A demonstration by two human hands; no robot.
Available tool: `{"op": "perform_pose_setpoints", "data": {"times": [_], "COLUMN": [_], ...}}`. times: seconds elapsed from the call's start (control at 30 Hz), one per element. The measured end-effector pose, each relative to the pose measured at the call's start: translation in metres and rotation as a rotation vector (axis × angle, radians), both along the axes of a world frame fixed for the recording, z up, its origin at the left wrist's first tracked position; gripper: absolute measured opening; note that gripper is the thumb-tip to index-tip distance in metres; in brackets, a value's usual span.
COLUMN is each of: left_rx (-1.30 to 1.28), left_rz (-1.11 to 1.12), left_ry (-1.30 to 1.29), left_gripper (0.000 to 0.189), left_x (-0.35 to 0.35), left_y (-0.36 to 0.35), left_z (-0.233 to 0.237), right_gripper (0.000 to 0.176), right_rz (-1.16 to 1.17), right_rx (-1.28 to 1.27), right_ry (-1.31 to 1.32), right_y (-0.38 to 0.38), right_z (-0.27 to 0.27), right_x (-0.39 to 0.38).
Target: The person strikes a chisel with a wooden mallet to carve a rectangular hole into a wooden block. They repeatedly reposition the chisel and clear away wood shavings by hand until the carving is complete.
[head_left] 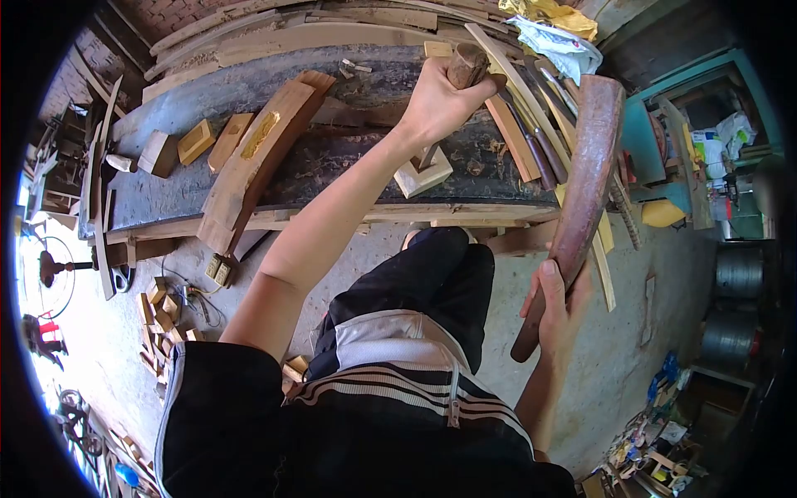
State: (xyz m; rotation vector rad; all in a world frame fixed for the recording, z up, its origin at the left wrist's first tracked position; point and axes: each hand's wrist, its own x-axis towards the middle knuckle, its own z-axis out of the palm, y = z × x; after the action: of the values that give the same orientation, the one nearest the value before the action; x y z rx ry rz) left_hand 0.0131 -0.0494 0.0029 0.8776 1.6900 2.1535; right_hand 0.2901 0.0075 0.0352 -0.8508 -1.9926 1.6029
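**Fingers closed on chisel and club; block set on the bench**

- Fingers (475, 88) of our left hand (436, 104): wrapped tight round the brown wooden-handled chisel (466, 65), which stands near upright with its butt end showing above the fist.
- Small pale square wooden block (425, 176): lies on the dark weathered plank bench (249, 87) just below that hand. The chisel's lower end meets it, though the exact point of contact is hidden.
- Our right hand (558, 303): fingers closed round the narrow end of the long reddish-brown rounded wooden club (591, 158), held up to the right, well apart from the chisel.
- Loose timber offcuts (199, 141): spread along the bench to the left.
- Step, as we judge it: chopping into the block, caught between blows.
- Next move calls for: a square strike of the club on the chisel's butt, with the tool kept steady and our left fingers clear of the top.
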Motion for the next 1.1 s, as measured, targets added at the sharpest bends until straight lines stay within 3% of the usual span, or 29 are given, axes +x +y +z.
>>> {"op": "perform_pose_setpoints", "data": {"times": [0.13, 0.27, 0.3, 0.33, 0.37, 0.43, 0.47, 0.6, 0.7, 0.77, 0.83, 0.97, 1.0, 1.03, 1.1], "left_rx": [-0.030, -0.117, -0.100, 0.026, -0.083, 0.026, 0.000, 0.022, 0.087, 0.245, 0.218, -0.318, -0.396, -0.751, -1.049], "left_rz": [-0.030, -0.050, -0.107, -0.100, -0.033, -0.070, -0.044, -0.039, 0.149, 0.194, 0.194, 0.095, 0.110, -0.037, -0.258], "left_ry": [0.004, 0.144, 0.044, 0.082, 0.362, 0.353, 0.375, 0.372, 0.136, -0.101, -0.043, 0.226, 0.550, 0.564, 0.860], "left_gripper": [0.020, 0.016, 0.016, 0.018, 0.020, 0.026, 0.029, 0.019, 0.019, 0.033, 0.037, 0.024, 0.029, 0.025, 0.043], "left_x": [-0.001, 0.009, 0.022, 0.031, 0.027, 0.041, 0.041, 0.046, 0.036, 0.024, 0.000, -0.028, -0.053, -0.056, -0.050], "left_y": [0.001, -0.001, -0.004, 0.001, 0.009, 0.010, 0.012, 0.005, -0.002, -0.017, -0.030, -0.046, -0.040, -0.042, -0.036], "left_z": [-0.004, -0.004, 0.007, 0.006, -0.015, -0.017, -0.022, -0.018, -0.009, 0.025, 0.032, 0.036, 0.003, -0.005, -0.035], "right_gripper": [0.045, 0.043, 0.043, 0.043, 0.043, 0.050, 0.049, 0.047, 0.043, 0.036, 0.031, 0.026, 0.024, 0.024, 0.025], "right_rz": [0.030, 0.007, 0.014, -0.044, -0.025, 0.212, 0.173, 0.115, 0.000, -0.007, -0.011, -0.064, -0.077, -0.066, -0.144], "right_rx": [-0.004, 0.175, 0.239, 0.286, 0.262, 0.525, 0.170, 0.048, 0.098, 0.096, 0.097, 0.071, 0.051, 0.043, -0.034], "right_ry": [-0.021, 0.159, 0.243, 0.272, 0.298, -0.102, -0.077, 0.058, -0.011, -0.082, -0.163, -0.218, -0.203, -0.190, -0.208], "right_y": [-0.002, -0.005, -0.005, -0.010, -0.004, 0.015, 0.002, 0.006, 0.002, 0.005, 0.010, 0.017, 0.016, 0.016, 0.015], "right_z": [0.009, 0.029, 0.034, 0.037, 0.033, 0.023, 0.035, -0.007, -0.020, -0.027, -0.037, -0.050, -0.052, -0.053, -0.053], "right_x": [-0.011, -0.031, -0.037, -0.044, -0.048, -0.049, -0.051, -0.028, -0.019, -0.006, 0.009, 0.034, 0.033, 0.032, 0.034]}}
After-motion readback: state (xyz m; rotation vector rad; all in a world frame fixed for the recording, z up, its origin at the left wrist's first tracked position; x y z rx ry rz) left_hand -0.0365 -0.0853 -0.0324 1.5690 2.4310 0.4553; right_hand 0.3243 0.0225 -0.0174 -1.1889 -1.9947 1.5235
